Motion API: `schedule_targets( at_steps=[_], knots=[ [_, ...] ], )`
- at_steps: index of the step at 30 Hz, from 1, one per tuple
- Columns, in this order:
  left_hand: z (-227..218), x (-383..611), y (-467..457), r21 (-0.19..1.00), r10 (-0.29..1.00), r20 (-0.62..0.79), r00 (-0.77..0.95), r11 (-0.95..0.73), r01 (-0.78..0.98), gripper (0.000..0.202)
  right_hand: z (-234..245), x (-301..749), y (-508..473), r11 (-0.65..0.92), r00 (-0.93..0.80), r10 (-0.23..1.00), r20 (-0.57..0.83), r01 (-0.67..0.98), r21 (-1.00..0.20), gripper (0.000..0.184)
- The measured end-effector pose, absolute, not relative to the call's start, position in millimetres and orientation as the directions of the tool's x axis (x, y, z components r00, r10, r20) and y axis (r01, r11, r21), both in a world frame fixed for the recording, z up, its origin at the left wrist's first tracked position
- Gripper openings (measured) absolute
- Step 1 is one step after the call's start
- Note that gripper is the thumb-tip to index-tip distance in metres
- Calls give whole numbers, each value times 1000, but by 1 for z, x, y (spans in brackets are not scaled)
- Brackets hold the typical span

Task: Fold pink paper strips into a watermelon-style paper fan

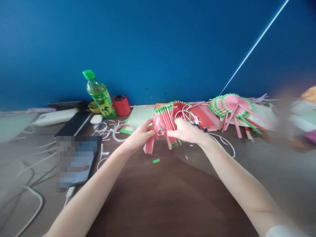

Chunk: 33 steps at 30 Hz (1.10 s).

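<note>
Between my hands, above the table, is a pleated paper fan [165, 120], pink with a green and white edge. My left hand [143, 135] pinches its left side, where pink folded strips hang down. On the right side the pleats are gripped by my right hand [184, 131], with part of the green edge showing below the fingers. Pleats partly spread between the two hands; some fingertips are hidden behind the paper. A small green paper scrap [156, 161] lies on the table just below.
Finished-looking pink and green fans [233, 105] lie at the right back. A green-capped bottle [100, 95], a red spool [121, 106] and coiled white cords [123, 132] stand or lie left of centre. A phone [81, 161] with a cable rests at left. A blue wall [158, 49] rises behind.
</note>
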State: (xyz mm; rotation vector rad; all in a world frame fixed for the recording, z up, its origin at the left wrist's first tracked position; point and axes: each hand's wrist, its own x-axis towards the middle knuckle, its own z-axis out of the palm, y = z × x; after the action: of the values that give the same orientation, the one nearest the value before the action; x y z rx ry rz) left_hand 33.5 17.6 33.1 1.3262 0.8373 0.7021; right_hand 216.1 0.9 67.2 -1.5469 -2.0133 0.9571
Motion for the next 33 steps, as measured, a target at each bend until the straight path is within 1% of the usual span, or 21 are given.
schedule_targets(
  at_steps=[4,8,11,14,15,17,19,22,25,28,31,33],
  knots=[
    [36,38,13,992,850,-118,513,127,18,37,63,213,0,167,-299,953,-46,646,-745,20],
    [38,39,11,993,869,-66,491,8,120,35,60,210,0,170,-301,953,-40,640,-749,21],
    [37,36,15,982,862,-30,507,-70,177,27,59,213,3,158,-282,958,-45,654,-740,26],
    [38,29,21,972,868,-19,496,-100,214,19,62,221,5,151,-318,946,-67,614,-775,30],
    [38,26,23,971,881,-31,472,-86,224,16,63,224,6,140,-314,947,-66,591,-794,30],
    [40,21,27,979,909,-81,409,-4,202,10,67,231,6,111,-271,961,-47,537,-836,29],
    [41,16,30,988,912,-150,381,125,90,12,70,236,6,94,-221,975,-18,483,-871,27],
    [39,13,33,949,861,-220,459,298,-103,14,70,237,8,111,-182,983,34,432,-895,23],
    [37,14,33,901,791,-221,570,389,-191,10,61,231,12,135,-181,980,80,322,-937,14],
    [35,19,31,857,726,-200,658,456,-242,12,51,222,14,104,-162,984,72,196,-975,15],
    [33,23,28,821,677,-150,721,491,-290,14,46,216,13,93,-200,977,68,119,-988,15],
    [29,26,27,815,650,-122,750,497,-298,16,46,214,12,110,-263,961,87,74,-991,16]
  ],
)
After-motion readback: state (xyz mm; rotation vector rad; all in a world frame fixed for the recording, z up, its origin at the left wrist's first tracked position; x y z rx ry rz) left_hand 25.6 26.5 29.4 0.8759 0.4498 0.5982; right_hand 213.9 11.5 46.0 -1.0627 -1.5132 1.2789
